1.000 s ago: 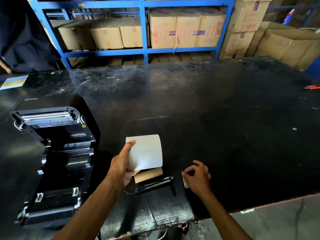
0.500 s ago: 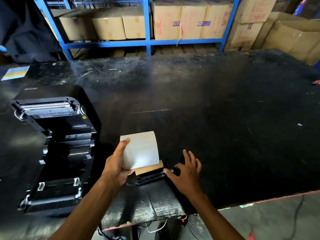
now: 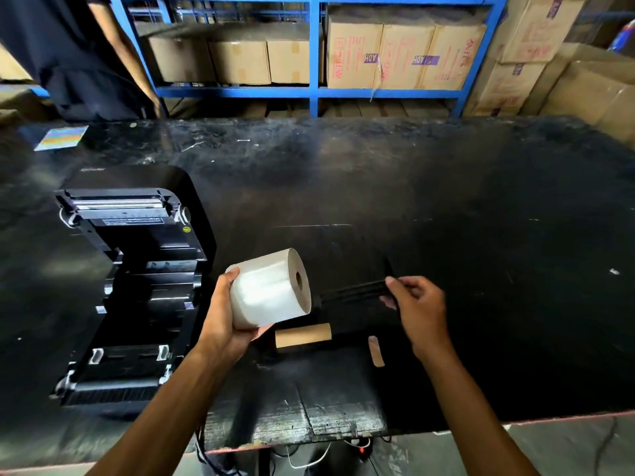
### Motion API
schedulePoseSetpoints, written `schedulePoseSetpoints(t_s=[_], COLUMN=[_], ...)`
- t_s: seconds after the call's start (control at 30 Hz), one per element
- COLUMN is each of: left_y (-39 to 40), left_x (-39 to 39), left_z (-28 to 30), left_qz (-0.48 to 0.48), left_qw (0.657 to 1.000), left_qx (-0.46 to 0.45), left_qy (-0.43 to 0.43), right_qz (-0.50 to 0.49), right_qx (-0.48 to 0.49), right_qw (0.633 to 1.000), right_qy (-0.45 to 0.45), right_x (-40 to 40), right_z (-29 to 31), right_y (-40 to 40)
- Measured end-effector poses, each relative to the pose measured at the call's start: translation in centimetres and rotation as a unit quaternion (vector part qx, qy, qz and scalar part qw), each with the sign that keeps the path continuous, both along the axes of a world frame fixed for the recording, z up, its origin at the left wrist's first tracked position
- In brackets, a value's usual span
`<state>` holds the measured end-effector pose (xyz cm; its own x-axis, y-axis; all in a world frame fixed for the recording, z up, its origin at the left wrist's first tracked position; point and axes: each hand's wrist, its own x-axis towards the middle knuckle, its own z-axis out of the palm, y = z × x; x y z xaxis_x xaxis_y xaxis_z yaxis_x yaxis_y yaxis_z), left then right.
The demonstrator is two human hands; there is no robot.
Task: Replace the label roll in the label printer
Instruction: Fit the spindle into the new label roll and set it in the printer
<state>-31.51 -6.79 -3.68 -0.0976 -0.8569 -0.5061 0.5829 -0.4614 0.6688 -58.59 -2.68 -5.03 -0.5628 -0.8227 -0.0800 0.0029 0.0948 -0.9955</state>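
My left hand [image 3: 226, 324] grips a full white label roll [image 3: 271, 290] above the black table, its core hole turned to the right. A black roll spindle [image 3: 354, 292] is held level in my right hand [image 3: 415, 310], its left end close to the roll's core. On the table below lies the empty brown cardboard core [image 3: 303, 334]. The black label printer [image 3: 127, 286] stands at the left with its lid open and its roll bay empty.
A small brown strip [image 3: 375, 350] lies beside the cardboard core. A coloured card [image 3: 62, 137] rests at the table's far left. Blue shelving with cardboard boxes [image 3: 388, 56] runs behind the table. A person in dark clothes [image 3: 68, 56] stands at the far left.
My right hand has picked the spindle up off the table and raised it level with the roll. My left hand turned the roll so its core faces right. The cardboard core stays on the table.
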Motion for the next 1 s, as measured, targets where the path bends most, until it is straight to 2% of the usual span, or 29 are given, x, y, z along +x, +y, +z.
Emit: schedulePoseSetpoints(t_s=[0.1, 0.2, 0.57, 0.7, 0.87, 1.0], left_y=[0.0, 0.0, -0.1, 0.2, 0.5, 0.5], left_x=[-0.4, -0.8, -1.3, -1.8, -2.3, -2.3], left_z=[0.2, 0.6, 1.9, 2.6, 3.0, 2.9], left_qz=[-0.007, -0.019, -0.033, -0.033, -0.037, -0.033], left_qw=[1.000, 0.999, 0.996, 0.995, 0.994, 0.993], left_qx=[-0.007, -0.014, -0.078, -0.088, -0.092, -0.094], left_qy=[0.025, 0.034, -0.021, -0.037, -0.050, -0.066], right_qz=[-0.032, -0.022, -0.018, -0.002, 0.048, 0.072], right_qx=[-0.015, -0.018, -0.162, -0.138, -0.116, -0.111], right_qw=[0.997, 0.996, 0.985, 0.989, 0.986, 0.986], right_qy=[-0.072, -0.086, 0.063, 0.051, 0.111, 0.104], right_x=[-0.1, 0.9, 4.9, 7.1, 9.6, 10.8], right_z=[1.3, 1.8, 3.9, 3.3, 2.8, 2.7], right_y=[-1.0, -1.4, 0.3, 0.0, 0.4, 0.9])
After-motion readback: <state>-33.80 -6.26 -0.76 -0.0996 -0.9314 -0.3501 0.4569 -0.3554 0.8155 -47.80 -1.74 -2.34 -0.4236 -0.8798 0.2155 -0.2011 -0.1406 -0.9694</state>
